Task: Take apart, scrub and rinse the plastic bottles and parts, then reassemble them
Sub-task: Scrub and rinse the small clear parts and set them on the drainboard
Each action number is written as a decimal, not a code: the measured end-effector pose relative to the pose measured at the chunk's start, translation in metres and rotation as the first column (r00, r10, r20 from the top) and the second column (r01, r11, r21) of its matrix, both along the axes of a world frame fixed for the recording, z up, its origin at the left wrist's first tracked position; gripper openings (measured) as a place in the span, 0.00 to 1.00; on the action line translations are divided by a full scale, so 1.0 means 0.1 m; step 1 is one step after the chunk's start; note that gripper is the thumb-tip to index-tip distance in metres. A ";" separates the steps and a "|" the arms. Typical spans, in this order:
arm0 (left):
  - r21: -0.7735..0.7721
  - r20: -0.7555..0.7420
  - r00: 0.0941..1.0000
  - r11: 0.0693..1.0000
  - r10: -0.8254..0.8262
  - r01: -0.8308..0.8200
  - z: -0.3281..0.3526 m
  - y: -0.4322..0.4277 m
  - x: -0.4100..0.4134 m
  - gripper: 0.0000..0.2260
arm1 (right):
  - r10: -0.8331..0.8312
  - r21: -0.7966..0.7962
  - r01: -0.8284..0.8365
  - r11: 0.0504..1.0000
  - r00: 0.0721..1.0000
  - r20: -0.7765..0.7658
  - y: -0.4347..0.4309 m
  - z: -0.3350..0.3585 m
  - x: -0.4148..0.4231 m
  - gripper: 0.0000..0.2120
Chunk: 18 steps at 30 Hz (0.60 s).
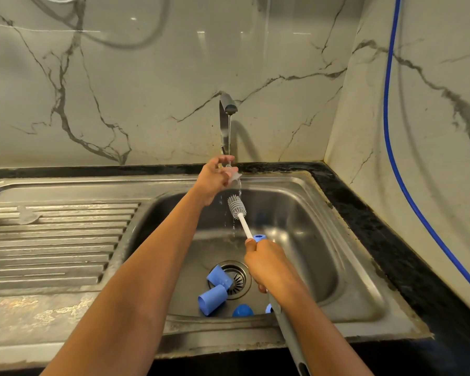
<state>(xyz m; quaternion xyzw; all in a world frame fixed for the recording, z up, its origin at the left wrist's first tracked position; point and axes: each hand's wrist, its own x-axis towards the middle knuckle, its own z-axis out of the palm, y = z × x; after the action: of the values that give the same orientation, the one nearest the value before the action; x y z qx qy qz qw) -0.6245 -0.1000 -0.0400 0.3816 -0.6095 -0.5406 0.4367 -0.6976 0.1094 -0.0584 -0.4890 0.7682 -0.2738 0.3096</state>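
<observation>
I am holding my left hand (215, 176) up at the centre of the frame, fingers curled and pinching a small clear part (235, 175) right under the stream from the tap (227, 105). The part is too small and wet for me to say which piece it is.

My right hand (269, 263) is gripping the bottle brush (245, 227) around its handle, lower and to the right. The long axis of the brush is running from the lower right up towards the upper left, so the bristled brush head (235, 206) is pointing at the clear part and sitting just below it, near but not touching. The right hand is the one steering; as I judge it, the coming move means sliding the brush along that same line, up into the part, while the left hand is keeping it in the water.

Low in the sink (323, 240), by the drain, two blue sleeves (213, 297) are lying on their sides, with a blue cap (242, 310) just to their right. These are waiting well below both hands. On the draining board (65, 240) at the left, some clear pieces (27, 216) are sitting.
</observation>
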 end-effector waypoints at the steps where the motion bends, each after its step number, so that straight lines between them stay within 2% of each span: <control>1: 0.118 -0.135 0.991 0.993 0.000 0.016 0.02 0.03 -0.01 0.15 | 0.002 -0.002 -0.002 1.000 1.000 -0.004 0.00 0.00 -0.01 0.18; 4: 0.366 -0.409 0.909 0.927 0.076 0.087 0.07 0.07 -0.03 0.10 | 0.006 -0.008 -0.006 1.000 1.000 -0.021 0.00 0.00 -0.02 0.19; 7: 0.556 -0.530 0.828 0.813 0.184 0.175 0.06 0.06 -0.02 0.03 | 0.000 -0.010 -0.001 1.000 0.999 -0.053 -0.01 -0.03 -0.02 0.20; 11: 0.679 -0.556 0.782 0.697 0.283 0.231 0.04 0.07 -0.01 0.07 | 0.000 -0.009 -0.001 1.000 0.996 -0.087 -0.03 -0.05 -0.04 0.20; 15: 0.706 -0.520 0.811 0.669 0.267 0.232 0.06 0.08 -0.02 0.06 | -0.015 -0.020 0.013 1.000 0.996 -0.091 -0.05 -0.08 -0.04 0.17; 18: 0.715 -0.516 0.816 0.656 0.262 0.241 0.09 0.08 -0.04 0.06 | -0.030 -0.022 0.029 0.999 0.998 -0.056 -0.06 -0.11 -0.06 0.19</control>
<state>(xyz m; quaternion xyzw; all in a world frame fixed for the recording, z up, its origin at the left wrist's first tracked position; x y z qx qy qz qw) -0.6289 -0.0920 -0.0310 0.3481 -0.1640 -0.8296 0.4046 -0.7033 0.1038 -0.0692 -0.4885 0.7808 -0.2725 0.2785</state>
